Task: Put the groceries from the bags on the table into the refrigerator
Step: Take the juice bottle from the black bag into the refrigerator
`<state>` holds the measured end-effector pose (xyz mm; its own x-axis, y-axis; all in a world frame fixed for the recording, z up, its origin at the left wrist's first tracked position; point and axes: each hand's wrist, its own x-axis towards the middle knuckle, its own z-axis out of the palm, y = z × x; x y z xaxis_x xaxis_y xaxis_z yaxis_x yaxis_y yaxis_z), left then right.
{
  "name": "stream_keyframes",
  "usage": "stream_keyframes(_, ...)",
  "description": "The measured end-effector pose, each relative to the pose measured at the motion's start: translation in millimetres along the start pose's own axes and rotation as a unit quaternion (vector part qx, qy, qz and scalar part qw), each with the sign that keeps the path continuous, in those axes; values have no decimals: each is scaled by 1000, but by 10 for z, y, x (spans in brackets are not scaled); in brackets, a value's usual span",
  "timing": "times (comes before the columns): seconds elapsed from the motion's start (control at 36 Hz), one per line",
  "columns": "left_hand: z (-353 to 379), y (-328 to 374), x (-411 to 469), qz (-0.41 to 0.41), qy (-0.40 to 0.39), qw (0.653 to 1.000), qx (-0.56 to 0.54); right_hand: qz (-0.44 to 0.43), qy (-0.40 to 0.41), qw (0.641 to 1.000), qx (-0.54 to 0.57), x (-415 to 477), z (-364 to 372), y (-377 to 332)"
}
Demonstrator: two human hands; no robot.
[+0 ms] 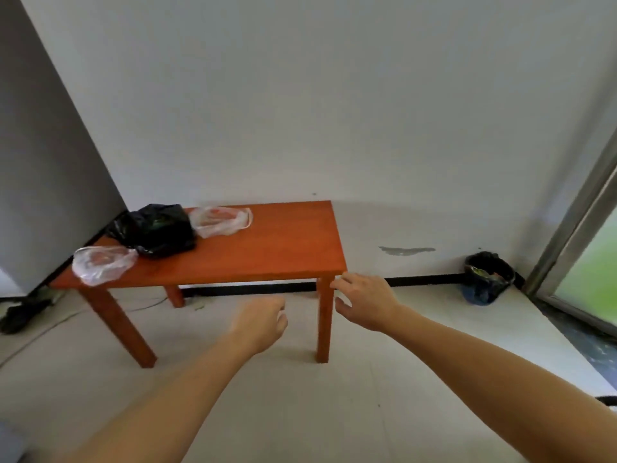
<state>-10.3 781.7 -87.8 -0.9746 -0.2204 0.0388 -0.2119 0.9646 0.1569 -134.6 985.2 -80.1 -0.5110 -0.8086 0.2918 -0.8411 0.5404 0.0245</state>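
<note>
An orange-brown wooden table [267,252] stands against the white wall. On its left part lie three bags: a black plastic bag [155,230] in the middle, a clear bag [220,220] with something reddish behind it, and another clear bag [100,264] at the near left corner. The grey refrigerator [43,182] rises at the left, its side touching the table's end. My left hand [260,324] hovers below the table's front edge, fingers loosely curled and holding nothing. My right hand [365,300] is spread open beside the near right table leg, also holding nothing.
A black-lined bin [489,277] sits on the floor by the wall at the right. A glass door with a metal frame [581,235] fills the right edge. Cables and a dark object [20,315] lie on the floor under the refrigerator side. Pale floor tiles stretch in front.
</note>
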Motion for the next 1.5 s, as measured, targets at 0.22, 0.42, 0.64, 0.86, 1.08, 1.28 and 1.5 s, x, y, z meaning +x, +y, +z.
stream_keyframes(0.22, -149, -1161, 651, -100, 9, 995, 16, -61, -13, 998, 26, 1579, 564, -129)
stream_keyframes(0.42, -321, -2052, 1072, -165, 30, 986, 18, -112, -30, 992, 39, 2965, 876, -363)
stream_keyframes(0.64, -285, -3146, 1321, -227, 28, 974, 7, -185, -52, 980, 59, 4044, 1477, -974)
stream_keyframes(0.86, -282, -4498, 1879, -207, 50, 977, 23, -190, -63, 978, 53, 5183, 2056, -1454)
stream_keyframes(1.08, -455, -5611, 2492, -173, 26, 985, 4, -147, -82, 984, 63, 6230, 2419, -1762)
stream_keyframes(1.28, -298, -6238, 3103, -149, -7, 989, 22, -145, -96, 983, 54, 6914, 2805, -1882)
stream_keyframes(1.5, -13, -6896, 3912, -112, -63, 988, 89, -147, -135, 976, 87, 7830, 3548, -1856)
